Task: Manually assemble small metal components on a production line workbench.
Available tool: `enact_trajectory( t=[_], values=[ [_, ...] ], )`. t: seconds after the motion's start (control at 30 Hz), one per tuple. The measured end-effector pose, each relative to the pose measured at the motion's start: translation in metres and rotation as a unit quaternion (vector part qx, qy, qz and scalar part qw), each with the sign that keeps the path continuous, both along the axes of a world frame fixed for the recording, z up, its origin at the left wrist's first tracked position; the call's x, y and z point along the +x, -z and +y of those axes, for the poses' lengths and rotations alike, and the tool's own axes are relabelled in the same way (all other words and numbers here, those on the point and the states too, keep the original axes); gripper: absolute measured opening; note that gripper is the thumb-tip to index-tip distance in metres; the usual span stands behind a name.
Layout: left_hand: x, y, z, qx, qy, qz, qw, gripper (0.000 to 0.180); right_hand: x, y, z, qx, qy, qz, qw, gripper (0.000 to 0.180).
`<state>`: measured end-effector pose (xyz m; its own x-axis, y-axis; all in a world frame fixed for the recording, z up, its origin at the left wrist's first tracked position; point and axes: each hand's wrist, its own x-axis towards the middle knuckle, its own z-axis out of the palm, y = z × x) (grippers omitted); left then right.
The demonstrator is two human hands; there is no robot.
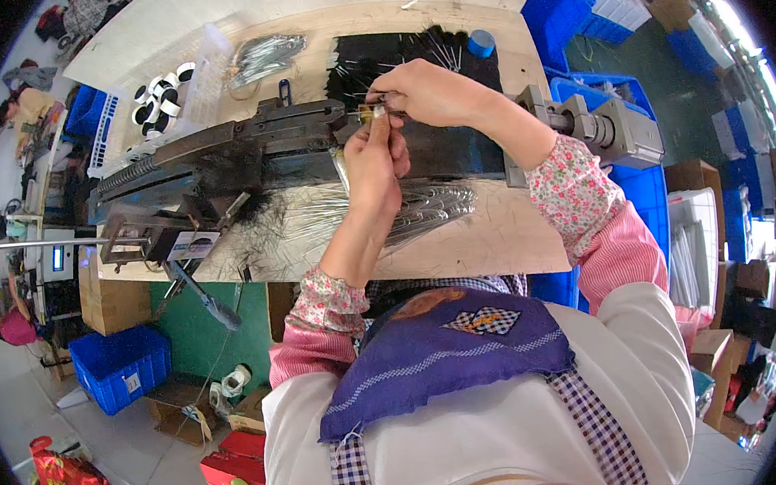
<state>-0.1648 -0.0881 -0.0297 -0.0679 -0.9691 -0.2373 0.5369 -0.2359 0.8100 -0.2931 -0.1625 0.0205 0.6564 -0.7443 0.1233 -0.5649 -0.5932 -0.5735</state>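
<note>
Both hands meet at the middle of a dark metal bench machine (296, 122), by the tip of its long arm. My left hand (373, 162) is closed, thumb up, its fingertips at a small brass-coloured part (366, 114); whether it grips that part I cannot make out. Just above and to the right, my right hand (426, 93) is closed in a pinch, and what sits between its fingers is too small to tell. Under my left wrist lies a bundle of thin, bent metal wires (426, 210). Finished-looking thin brushes with black bristles (445, 45) rest behind my right hand on a dark mat.
A clear plastic basket (202, 84) at the left holds several black-and-white rolls. More wires (269, 58) in a bag lie at the back, and a blue round cap (482, 44) stands near the bristles. A grey motor unit (621, 133) sits right, beside blue crates (608, 88).
</note>
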Motion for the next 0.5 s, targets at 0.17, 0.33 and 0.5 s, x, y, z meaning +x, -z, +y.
enact_trajectory(
  t=[0.17,0.33,0.5],
  values=[
    [-0.001,-0.004,0.004,0.021,-0.023,0.038,0.999,0.023,-0.012,-0.014,-0.002,0.132,0.02,-0.054,0.99,0.024],
    [-0.005,-0.002,-0.001,0.016,0.02,0.0,1.0,0.046,-0.018,-0.026,-0.015,0.319,0.067,-0.1,0.94,0.031],
    [-0.018,-0.013,-0.002,-0.04,0.068,0.181,0.98,0.08,-0.022,-0.028,-0.019,0.155,-0.007,0.016,0.988,0.033]
  ],
)
